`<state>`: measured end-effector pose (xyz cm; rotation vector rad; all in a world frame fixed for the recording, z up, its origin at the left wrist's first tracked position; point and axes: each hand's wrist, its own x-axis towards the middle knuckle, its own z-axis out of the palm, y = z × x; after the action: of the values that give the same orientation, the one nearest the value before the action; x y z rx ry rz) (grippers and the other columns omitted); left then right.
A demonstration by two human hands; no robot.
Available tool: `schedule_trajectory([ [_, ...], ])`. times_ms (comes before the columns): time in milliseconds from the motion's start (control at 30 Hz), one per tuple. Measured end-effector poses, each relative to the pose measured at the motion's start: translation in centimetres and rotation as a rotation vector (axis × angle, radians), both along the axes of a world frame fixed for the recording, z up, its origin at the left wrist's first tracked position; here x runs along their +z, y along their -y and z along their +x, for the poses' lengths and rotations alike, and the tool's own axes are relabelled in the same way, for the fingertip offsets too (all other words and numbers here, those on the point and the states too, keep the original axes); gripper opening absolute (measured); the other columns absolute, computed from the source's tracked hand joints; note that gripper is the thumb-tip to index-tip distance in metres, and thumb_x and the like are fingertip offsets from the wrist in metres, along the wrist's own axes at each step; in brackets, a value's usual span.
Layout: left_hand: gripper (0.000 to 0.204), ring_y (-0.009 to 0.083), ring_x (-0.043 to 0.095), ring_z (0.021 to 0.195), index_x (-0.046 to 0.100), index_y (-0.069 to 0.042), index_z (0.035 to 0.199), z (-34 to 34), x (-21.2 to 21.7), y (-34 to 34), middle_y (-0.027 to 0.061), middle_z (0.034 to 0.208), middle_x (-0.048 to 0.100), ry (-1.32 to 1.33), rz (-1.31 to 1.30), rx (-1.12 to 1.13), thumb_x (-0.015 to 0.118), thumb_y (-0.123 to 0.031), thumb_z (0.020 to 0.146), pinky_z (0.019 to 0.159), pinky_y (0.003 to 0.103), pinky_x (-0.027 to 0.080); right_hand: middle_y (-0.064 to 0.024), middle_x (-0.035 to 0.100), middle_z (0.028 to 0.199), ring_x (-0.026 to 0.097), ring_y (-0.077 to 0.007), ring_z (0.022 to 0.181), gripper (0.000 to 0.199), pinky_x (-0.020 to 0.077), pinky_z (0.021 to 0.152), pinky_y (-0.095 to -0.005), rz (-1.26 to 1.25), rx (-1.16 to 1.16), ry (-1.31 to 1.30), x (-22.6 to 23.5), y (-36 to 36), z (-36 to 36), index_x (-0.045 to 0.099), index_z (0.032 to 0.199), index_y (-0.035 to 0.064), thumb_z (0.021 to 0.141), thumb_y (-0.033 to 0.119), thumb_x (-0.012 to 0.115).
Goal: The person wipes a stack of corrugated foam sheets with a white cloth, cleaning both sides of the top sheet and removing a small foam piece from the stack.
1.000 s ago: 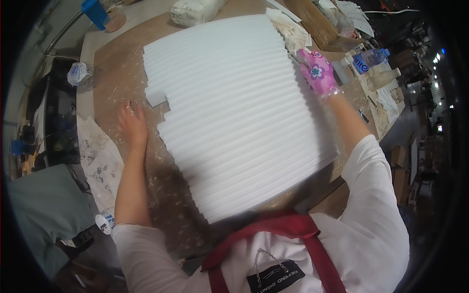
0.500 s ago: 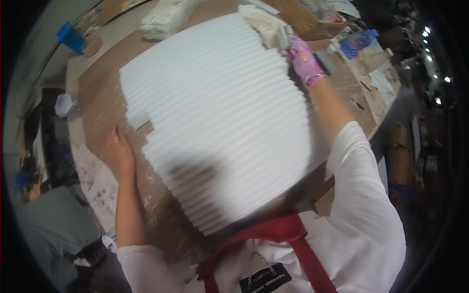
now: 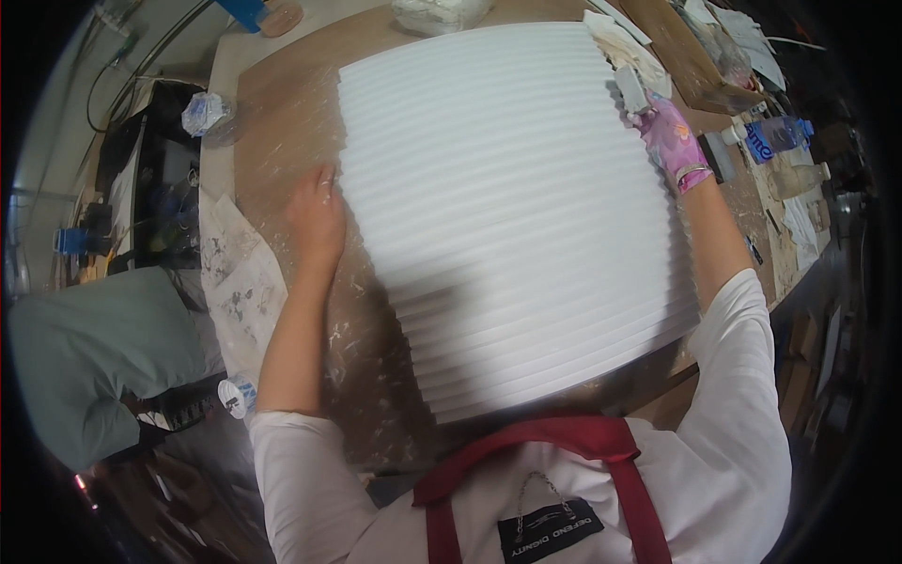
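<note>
A large white panel of ridged strips (image 3: 507,197) lies flat on a brown board (image 3: 282,122). My left hand (image 3: 318,214), bare, rests on the board with its fingers stretched out against the panel's left edge. At the upper right edge is my right hand (image 3: 669,136), in a pink flowered glove. Its fingers are closed round a small whitish-grey block (image 3: 631,91), which sits against the ends of the strips. A crumpled cream cloth (image 3: 620,47) lies just beyond that block.
Right of the panel stand plastic bottles (image 3: 780,134) and a cardboard box (image 3: 691,66). A clear plastic-wrapped bundle (image 3: 440,13) is at the far edge. Stained paper (image 3: 240,273) covers the table's left side, near a crumpled plastic piece (image 3: 207,115) and a grey-green cushion-like thing (image 3: 94,348).
The view has turned, so everything sits further right. A notch on the panel's left edge beside my left hand no longer shows. The right edge looks more even; my right hand still grips the block.
</note>
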<state>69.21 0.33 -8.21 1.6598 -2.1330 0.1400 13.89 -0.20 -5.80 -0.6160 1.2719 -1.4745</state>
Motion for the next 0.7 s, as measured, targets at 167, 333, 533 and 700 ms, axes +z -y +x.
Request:
schedule_trajectory([
  [167,0.045,0.0305,0.05,0.118,0.058,-0.011,0.125,0.2,-0.1,0.1,0.0105,0.127,0.056,-0.058,0.01,-0.039,0.045,-0.002,0.083,0.099,0.046,0.038,-0.0046,0.063,0.092,0.053,-0.0084,0.068,0.036,0.0451,0.06,-0.0198,-0.069,0.025,-0.358,4.7,0.4,5.6,0.054,0.127,0.0037,0.095,0.019,0.058],
  [333,0.051,0.0296,0.043,0.127,0.053,-0.016,0.131,0.4,-0.6,-0.1,0.0077,0.135,0.05,-0.069,0.081,-0.001,0.045,-0.003,0.082,0.102,0.048,0.033,-0.0054,0.063,0.099,0.059,-0.0219,0.087,0.03,0.0459,0.082,-0.0351,-0.58,0.507,-1.156,7.5,0.0,21.9,0.056,0.121,0.0129,0.092,0.022,0.055],
  [533,0.044,0.0287,0.043,0.126,0.056,-0.015,0.127,0.8,-1.7,0.4,0.0068,0.133,0.051,-0.04,0.063,0.031,0.049,-0.006,0.085,0.101,0.048,0.032,-0.0039,0.06,0.083,0.059,-0.025,0.091,0.019,0.041,0.093,-0.0403,-0.969,0.679,-1.746,4.7,0.7,34.8,0.059,0.107,0.0222,0.088,0.024,0.054],
  [700,0.032,0.0278,0.042,0.127,0.06,-0.014,0.123,-0.8,-0.7,0.4,0.0067,0.134,0.051,-0.057,0.114,0.01,0.051,-0.02,0.093,0.102,0.048,0.031,-0.0077,0.058,0.084,0.058,-0.0267,0.078,0.035,0.0468,0.071,-0.0417,-0.589,0.547,-1.917,1.7,5.9,29.0,0.057,0.111,0.0152,0.077,0.016,0.062],
])
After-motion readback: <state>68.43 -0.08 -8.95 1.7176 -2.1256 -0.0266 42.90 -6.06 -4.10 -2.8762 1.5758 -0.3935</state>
